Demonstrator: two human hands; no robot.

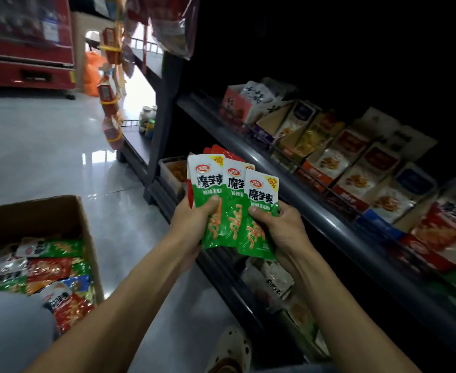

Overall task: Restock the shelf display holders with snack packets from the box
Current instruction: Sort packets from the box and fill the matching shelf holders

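- Glossy pale floor tiles (46, 146) fill the left half of the frame in a small shop, with a dark metal shelf unit (329, 224) running down the right side, much of it in deep shadow.
- At centre frame, the left hand (194, 224) grasps the lower part of a fan of green snack packets (234, 205), thumb pressed on the front; some red packets (216, 152) peek out behind the fan.
- Just right of it, the right hand (280, 224) pinches the frontmost green packet near its bottom edge, thumb on top.
- Right of the hands, on the upper shelf, a row of display holders (356, 168) stands tilted, most already holding packets.
- At lower left, the open cardboard box (78, 211) sits on the floor, with mixed red, green and blue packets inside.
- Risk, as I judge it: the fan is held only at its lower end, so pulling one packet free could loosen the rest and spill them onto the floor.
- Risk: the shelf is dim and several packet designs look alike, so a green packet could land in the wrong holder.
- Risk: a foot in a spotted shoe (232, 348) at bottom centre lies near the lower shelf; fallen packets could be stepped on.
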